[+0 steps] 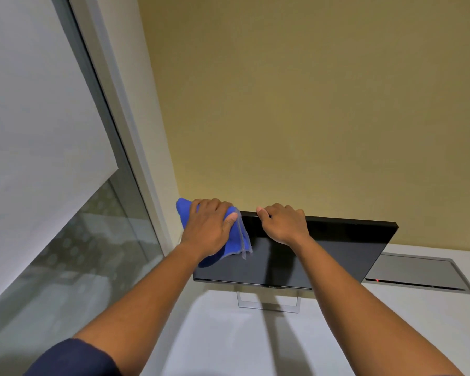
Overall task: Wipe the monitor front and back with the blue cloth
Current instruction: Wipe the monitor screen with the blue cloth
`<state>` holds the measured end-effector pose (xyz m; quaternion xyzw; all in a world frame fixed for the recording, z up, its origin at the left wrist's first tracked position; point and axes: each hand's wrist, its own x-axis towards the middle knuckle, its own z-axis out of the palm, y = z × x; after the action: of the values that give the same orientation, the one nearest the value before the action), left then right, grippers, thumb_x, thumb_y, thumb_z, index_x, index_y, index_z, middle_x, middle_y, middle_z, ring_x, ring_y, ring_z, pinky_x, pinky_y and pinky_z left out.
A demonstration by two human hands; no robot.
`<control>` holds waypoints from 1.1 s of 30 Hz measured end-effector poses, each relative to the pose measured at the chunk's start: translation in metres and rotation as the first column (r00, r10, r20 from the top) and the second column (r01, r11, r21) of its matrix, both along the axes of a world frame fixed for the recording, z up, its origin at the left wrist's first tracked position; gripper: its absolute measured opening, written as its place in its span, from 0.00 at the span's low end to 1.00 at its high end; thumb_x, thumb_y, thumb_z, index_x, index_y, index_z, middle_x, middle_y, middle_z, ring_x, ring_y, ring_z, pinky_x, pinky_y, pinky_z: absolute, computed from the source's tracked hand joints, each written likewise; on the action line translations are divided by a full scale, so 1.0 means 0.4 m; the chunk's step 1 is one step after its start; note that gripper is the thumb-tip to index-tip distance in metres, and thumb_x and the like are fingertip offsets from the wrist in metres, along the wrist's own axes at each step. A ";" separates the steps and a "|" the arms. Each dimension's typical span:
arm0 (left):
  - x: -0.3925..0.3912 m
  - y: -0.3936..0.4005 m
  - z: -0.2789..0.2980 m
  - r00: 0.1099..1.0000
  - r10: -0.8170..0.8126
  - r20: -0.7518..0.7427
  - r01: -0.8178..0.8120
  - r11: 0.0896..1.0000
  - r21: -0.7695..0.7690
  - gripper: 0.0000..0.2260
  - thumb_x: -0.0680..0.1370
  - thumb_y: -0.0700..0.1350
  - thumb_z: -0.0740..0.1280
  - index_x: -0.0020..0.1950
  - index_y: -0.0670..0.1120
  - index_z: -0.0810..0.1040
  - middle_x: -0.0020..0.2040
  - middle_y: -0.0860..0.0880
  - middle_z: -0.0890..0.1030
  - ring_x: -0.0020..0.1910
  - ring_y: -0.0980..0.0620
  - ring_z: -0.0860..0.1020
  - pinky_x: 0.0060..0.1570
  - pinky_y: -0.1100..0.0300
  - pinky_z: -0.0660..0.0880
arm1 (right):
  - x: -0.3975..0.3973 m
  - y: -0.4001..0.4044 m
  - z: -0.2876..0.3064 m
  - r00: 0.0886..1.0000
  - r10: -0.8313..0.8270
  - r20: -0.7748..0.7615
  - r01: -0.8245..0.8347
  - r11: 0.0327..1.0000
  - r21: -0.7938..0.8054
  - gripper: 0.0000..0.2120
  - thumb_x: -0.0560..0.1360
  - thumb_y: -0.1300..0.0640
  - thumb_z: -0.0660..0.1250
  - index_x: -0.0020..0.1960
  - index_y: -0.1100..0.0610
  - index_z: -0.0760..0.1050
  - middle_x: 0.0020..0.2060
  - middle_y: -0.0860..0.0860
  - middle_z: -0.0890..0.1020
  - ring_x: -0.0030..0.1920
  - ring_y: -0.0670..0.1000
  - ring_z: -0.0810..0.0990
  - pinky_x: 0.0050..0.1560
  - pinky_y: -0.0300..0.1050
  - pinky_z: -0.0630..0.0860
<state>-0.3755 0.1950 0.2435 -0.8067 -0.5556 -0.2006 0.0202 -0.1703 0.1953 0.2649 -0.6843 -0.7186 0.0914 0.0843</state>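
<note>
wall point(296, 104) close behind monitor point(337, 253)

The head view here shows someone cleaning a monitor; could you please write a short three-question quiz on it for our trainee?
1. True or false: the blue cloth is at the monitor's right corner.
2. Which hand grips the monitor's top edge without a cloth?
A. left hand
B. right hand
C. neither
3. Fill in: the monitor's screen is ____ (lit or dark).

Key
1. False: the cloth is at the upper left corner, held by the left hand.
2. B: the right hand's fingers curl over the top edge.
3. Dark.
</note>
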 end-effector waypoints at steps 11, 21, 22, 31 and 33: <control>-0.042 0.000 -0.068 0.960 0.167 0.225 -0.196 0.974 0.111 0.19 0.83 0.59 0.50 0.64 0.53 0.74 0.66 0.47 0.70 0.71 0.44 0.64 0.76 0.47 0.48 | -0.002 -0.011 0.004 1.000 -0.019 -0.007 0.019 1.000 -0.015 0.24 0.82 0.42 0.44 0.52 0.49 0.77 0.57 0.51 0.78 0.58 0.56 0.74 0.59 0.54 0.63; -0.041 -0.016 -0.148 0.422 0.240 0.874 -0.152 0.969 -0.193 0.22 0.85 0.51 0.51 0.79 0.48 0.54 0.76 0.47 0.63 0.74 0.50 0.64 0.71 0.58 0.61 | -0.011 -0.020 -0.009 0.998 -0.051 0.029 0.049 0.996 0.075 0.20 0.82 0.44 0.45 0.43 0.47 0.72 0.51 0.52 0.79 0.52 0.57 0.75 0.58 0.54 0.65; -0.040 -0.015 -0.166 0.390 0.279 0.877 -0.158 0.959 -0.235 0.22 0.85 0.52 0.50 0.78 0.49 0.54 0.76 0.46 0.64 0.73 0.49 0.64 0.71 0.56 0.62 | -0.012 -0.022 -0.013 0.998 -0.055 0.039 0.052 0.994 0.094 0.21 0.82 0.44 0.45 0.45 0.49 0.74 0.51 0.51 0.79 0.51 0.57 0.75 0.57 0.54 0.65; -0.010 -0.066 -0.348 0.162 0.640 0.751 -0.134 0.768 -0.626 0.21 0.86 0.52 0.46 0.78 0.47 0.56 0.76 0.43 0.63 0.74 0.42 0.65 0.65 0.55 0.65 | -0.013 -0.020 -0.039 0.997 -0.066 0.044 0.055 0.977 0.206 0.25 0.82 0.44 0.44 0.50 0.53 0.78 0.52 0.51 0.80 0.50 0.56 0.75 0.54 0.52 0.65; -0.008 -0.073 -0.366 0.099 0.705 0.702 -0.083 0.709 -0.701 0.23 0.86 0.53 0.45 0.80 0.48 0.53 0.78 0.45 0.60 0.75 0.43 0.63 0.66 0.54 0.64 | -0.014 -0.018 -0.041 0.996 -0.075 0.045 0.063 0.974 0.215 0.24 0.82 0.44 0.45 0.49 0.53 0.78 0.52 0.51 0.80 0.51 0.56 0.75 0.54 0.53 0.66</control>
<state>-0.3786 0.1658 0.0971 -0.2871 -0.6786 -0.4824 -0.4736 -0.1758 0.1882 0.2484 -0.6981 -0.7019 -0.0075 0.1413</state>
